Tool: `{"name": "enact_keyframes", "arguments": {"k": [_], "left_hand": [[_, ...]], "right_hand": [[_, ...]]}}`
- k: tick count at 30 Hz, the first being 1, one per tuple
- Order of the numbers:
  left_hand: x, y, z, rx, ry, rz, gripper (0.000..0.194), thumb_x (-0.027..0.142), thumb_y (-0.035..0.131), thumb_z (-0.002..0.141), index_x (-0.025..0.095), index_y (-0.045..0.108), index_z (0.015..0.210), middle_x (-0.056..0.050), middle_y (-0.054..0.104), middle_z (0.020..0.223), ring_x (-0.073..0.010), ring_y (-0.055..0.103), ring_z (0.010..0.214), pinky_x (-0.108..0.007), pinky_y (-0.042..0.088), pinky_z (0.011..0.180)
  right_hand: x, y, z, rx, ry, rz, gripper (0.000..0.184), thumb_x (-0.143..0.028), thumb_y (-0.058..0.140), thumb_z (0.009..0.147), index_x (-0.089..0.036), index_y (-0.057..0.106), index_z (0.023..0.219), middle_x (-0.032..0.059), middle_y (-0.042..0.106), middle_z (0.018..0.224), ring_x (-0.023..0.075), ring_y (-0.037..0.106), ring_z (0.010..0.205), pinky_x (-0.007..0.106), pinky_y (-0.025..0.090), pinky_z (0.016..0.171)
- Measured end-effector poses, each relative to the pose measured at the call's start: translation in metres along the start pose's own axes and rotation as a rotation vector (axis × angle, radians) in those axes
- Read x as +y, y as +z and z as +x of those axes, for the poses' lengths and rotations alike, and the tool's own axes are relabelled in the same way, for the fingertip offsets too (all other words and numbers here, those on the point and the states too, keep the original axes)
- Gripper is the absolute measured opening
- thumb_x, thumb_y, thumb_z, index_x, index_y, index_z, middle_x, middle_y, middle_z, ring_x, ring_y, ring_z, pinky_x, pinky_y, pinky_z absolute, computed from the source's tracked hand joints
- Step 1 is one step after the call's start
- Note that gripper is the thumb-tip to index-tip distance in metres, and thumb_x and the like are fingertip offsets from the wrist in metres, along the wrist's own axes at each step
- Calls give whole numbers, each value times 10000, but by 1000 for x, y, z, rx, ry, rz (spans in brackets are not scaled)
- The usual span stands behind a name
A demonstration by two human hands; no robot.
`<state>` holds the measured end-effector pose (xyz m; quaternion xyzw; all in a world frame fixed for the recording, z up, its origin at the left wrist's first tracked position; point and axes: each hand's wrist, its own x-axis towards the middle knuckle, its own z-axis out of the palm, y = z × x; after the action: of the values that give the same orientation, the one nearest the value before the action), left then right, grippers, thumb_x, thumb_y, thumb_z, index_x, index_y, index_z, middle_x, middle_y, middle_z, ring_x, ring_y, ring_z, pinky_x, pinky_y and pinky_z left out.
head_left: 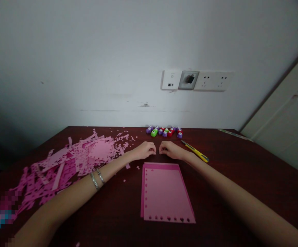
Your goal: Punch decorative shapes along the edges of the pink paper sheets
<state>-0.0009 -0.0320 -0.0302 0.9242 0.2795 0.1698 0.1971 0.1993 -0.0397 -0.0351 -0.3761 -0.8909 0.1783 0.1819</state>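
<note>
My left hand [144, 150] rests on the table with its fingers curled in, and nothing shows in it. Facing it across a small gap, my right hand [171, 150] is curled the same way, also with nothing visible inside. Just below both hands lies a light pink paper sheet [166, 195], with small shapes punched along its left and bottom edges. A darker pink sheet [161, 166] sticks out from under it. Beyond my hands stand several small craft punches [165, 133] in purple, green and red. A yellow utility knife [196, 152] lies beside my right hand, apart from it.
Pink paper strips and scraps [69, 164] are heaped on the left of the dark wooden table [228, 192], with tiny cut-outs around them. A thin pale strip [235, 134] lies at the far right edge. Behind stands a wall with sockets [213, 81].
</note>
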Motion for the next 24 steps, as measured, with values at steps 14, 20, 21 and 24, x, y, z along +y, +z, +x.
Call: {"name": "enact_keyframes", "arguments": {"k": [14,20,21,24], "left_hand": [[7,8,-4,62,-45,267,151,82,414,812,129,554,846,-49,545,820,-143,513,744,-252,407,704],[-4,-3,-3,1,20,31,91,185,565,794,137,632,832,-20,582,797,-106,545,715,-212,410,691],[-4,-3,-3,-2,37,36,88,178,562,796,139,635,827,-18,584,796,-105,547,721,-210,409,696],[-3,-4,-2,-6,96,87,111,152,526,816,141,637,819,-22,590,801,-106,550,742,-212,404,727]], "right_hand": [[-2,-3,-10,52,16,41,134,-135,517,782,-143,641,830,53,637,816,149,564,735,269,437,702],[-2,-6,-7,16,-54,-26,119,-148,539,786,-150,658,785,42,627,789,142,559,724,251,425,685],[-2,-7,-7,9,-63,-45,122,-150,536,790,-152,658,786,42,625,793,142,559,730,250,422,690],[-4,-10,-6,-20,-94,-102,131,-148,524,802,-161,654,796,42,619,814,144,558,759,252,413,713]]}}
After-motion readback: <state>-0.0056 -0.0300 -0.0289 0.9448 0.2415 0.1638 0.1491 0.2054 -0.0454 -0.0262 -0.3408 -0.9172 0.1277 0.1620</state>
